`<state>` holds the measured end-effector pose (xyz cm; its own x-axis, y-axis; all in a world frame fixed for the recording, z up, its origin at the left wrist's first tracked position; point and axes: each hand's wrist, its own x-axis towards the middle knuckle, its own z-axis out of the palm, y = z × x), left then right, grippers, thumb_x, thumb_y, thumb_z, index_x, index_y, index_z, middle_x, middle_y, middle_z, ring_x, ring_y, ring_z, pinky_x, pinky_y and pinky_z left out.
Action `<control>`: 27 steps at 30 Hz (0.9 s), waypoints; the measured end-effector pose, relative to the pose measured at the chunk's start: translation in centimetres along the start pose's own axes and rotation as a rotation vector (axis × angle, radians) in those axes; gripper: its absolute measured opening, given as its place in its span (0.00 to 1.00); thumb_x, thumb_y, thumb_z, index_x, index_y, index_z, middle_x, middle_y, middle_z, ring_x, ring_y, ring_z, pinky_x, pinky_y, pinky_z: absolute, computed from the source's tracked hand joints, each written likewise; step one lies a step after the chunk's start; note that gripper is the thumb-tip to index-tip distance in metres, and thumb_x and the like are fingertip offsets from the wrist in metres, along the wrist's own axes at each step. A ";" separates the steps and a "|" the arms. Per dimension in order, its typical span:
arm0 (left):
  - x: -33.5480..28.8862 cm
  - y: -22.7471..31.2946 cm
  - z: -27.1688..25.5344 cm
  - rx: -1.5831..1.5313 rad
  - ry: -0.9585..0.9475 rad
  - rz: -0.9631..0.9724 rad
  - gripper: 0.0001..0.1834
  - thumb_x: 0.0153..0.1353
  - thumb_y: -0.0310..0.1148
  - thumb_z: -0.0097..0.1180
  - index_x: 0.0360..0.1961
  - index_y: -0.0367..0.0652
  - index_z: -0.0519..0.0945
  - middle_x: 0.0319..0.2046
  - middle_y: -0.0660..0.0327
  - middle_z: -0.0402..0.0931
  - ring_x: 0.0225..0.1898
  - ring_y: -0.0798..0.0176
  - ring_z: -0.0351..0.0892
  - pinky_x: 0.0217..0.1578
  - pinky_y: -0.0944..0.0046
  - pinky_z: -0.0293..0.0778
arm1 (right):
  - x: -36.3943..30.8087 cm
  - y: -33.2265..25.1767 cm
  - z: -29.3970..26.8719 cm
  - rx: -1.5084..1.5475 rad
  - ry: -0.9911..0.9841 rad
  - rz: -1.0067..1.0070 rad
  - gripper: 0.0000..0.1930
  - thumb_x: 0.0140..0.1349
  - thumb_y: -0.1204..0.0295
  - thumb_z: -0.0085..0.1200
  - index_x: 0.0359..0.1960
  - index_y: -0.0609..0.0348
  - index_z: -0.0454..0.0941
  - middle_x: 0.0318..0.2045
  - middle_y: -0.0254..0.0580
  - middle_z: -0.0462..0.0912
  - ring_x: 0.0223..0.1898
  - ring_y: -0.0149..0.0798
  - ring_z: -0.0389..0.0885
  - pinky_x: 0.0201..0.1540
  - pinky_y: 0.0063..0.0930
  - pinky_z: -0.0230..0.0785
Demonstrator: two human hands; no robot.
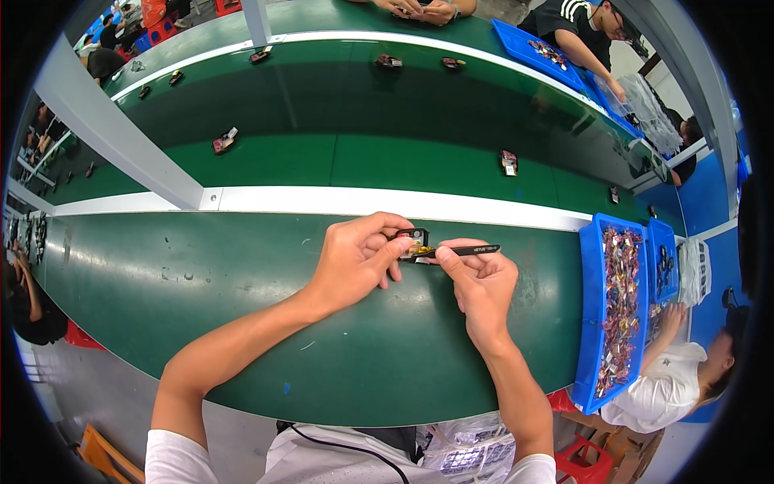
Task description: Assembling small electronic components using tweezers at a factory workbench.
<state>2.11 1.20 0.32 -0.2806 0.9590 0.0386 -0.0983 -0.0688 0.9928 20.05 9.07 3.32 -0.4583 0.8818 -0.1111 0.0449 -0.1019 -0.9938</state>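
Over the green workbench, my left hand (pixel 351 260) pinches a small black plastic housing (pixel 418 234) between thumb and fingers. Part of its inside shows, with a bit of yellow and silver; finer details are too small to tell. Black tweezers (pixel 472 251) lie in the grip of my right hand (pixel 485 289), between thumb and fingers. Their tips point left and reach the housing's lower right edge. Whether they grasp anything there I cannot tell. Both hands are close together, near the bench's far side.
A blue bin (pixel 594 315) full of small wired parts stands on the right, beside a smaller blue bin (pixel 663 228) with black pieces. Beyond the white rail (pixel 339 201), a green conveyor belt (pixel 298 165) carries several small devices. A grey post (pixel 129 129) rises at left. Co-workers sit around.
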 end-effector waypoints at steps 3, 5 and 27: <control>-0.1 0.0 0.0 0.030 0.002 0.019 0.12 0.69 0.21 0.55 0.51 0.26 0.78 0.38 0.52 0.84 0.26 0.67 0.84 0.20 0.70 0.78 | 0.0 0.3 0.1 0.026 0.007 -0.033 0.07 0.64 0.80 0.65 0.41 0.70 0.84 0.32 0.43 0.87 0.30 0.25 0.83 0.31 0.15 0.71; -0.1 0.0 0.1 0.056 0.009 0.030 0.12 0.70 0.21 0.55 0.51 0.26 0.78 0.38 0.52 0.84 0.25 0.67 0.84 0.20 0.71 0.78 | -0.1 0.3 0.1 0.001 0.016 -0.023 0.07 0.63 0.82 0.65 0.41 0.71 0.83 0.34 0.44 0.87 0.36 0.28 0.85 0.38 0.17 0.76; 0.1 0.1 -0.3 -0.083 0.005 -0.068 0.11 0.71 0.25 0.56 0.50 0.27 0.79 0.33 0.53 0.83 0.23 0.65 0.84 0.19 0.69 0.78 | 0.1 0.2 -0.2 0.016 -0.018 -0.016 0.09 0.64 0.74 0.67 0.41 0.67 0.85 0.29 0.40 0.88 0.17 0.15 0.67 0.17 0.13 0.51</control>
<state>1.79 1.17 0.39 -0.2755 0.9608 -0.0298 -0.1962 -0.0259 0.9802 20.19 9.21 3.13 -0.4748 0.8750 -0.0945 0.0228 -0.0951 -0.9952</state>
